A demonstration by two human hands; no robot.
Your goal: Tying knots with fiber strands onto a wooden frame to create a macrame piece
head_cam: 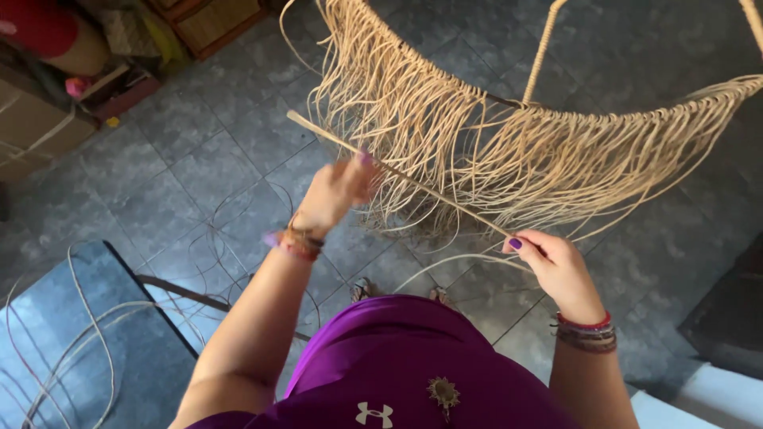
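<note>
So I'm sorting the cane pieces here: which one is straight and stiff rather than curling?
The thin rod held in both hands, left hand and right hand. It runs straight across the hanging strands, which all droop and curl.

Grey tiled floor (199,159), wooden furniture (214,20)

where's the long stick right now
In the head view the stick runs slantwise across the middle, held between the left hand and the right hand, just in front of the hanging cane strands.
</note>
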